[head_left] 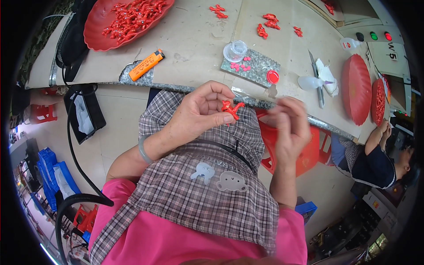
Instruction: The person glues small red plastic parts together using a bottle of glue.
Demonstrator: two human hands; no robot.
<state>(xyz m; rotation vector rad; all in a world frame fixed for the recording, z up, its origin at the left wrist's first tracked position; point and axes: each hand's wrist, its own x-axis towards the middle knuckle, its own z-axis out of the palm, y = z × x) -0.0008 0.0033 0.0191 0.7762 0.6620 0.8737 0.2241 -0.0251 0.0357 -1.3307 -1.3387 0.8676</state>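
Note:
My left hand point(194, 112) is closed, pinching a small glossy red figurine point(231, 110) between thumb and fingers in front of the table edge. To its right, my right hand point(289, 128) is raised and apart from the figurine. Its fingers are bent and smeared by motion, so whether they hold anything cannot be told. Just beyond the hands, a grey stone slab point(249, 76) carries several small pink pieces point(240, 67), a clear plastic cup point(235, 51) and a round red cap point(272, 77).
Red figurines fill a red bowl point(95, 37) at far left; several more figurines point(271, 21) lie on the table. An orange lighter point(147, 65) is nearer. At right are a squeeze bottle point(310, 82), a thin metal tool point(319, 84), tissue point(327, 77), and a red dish point(357, 90). Another person point(375, 159) sits beyond.

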